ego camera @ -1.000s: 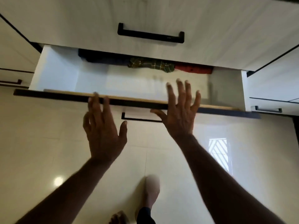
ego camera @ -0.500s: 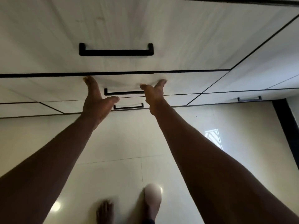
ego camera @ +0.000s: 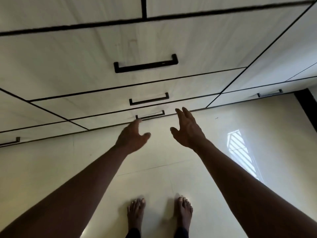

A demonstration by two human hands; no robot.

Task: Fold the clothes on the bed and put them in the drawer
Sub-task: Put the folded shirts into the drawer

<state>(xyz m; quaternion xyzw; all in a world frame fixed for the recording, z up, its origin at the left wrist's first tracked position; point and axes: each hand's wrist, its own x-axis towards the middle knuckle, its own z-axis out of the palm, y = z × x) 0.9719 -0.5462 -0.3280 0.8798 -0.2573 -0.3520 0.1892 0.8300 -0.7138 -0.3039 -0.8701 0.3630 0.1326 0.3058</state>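
A white wardrobe front fills the upper view, with three stacked drawers, all closed. The top drawer (ego camera: 85,62) has a large black handle (ego camera: 145,63). Beneath it are the middle drawer (ego camera: 85,107) and the bottom drawer (ego camera: 106,120). No clothes show; whatever the drawers contain is hidden. My left hand (ego camera: 132,136) hovers in front of the bottom drawer's handle (ego camera: 150,115), fingers loosely curved, holding nothing. My right hand (ego camera: 187,129) floats beside it with fingers spread, also holding nothing. Neither hand touches the wardrobe.
My bare feet (ego camera: 159,213) stand on a glossy cream tiled floor (ego camera: 51,165). A bright window reflection (ego camera: 240,152) lies on the floor at right. A dark door frame (ego camera: 307,107) edges the far right. Side drawers (ego camera: 270,94) flank the middle stack.
The drawer holding folded clothes was open a second ago. Both hands pushed it shut, then drew back from its front and now hang apart from it. My view tilted upward.
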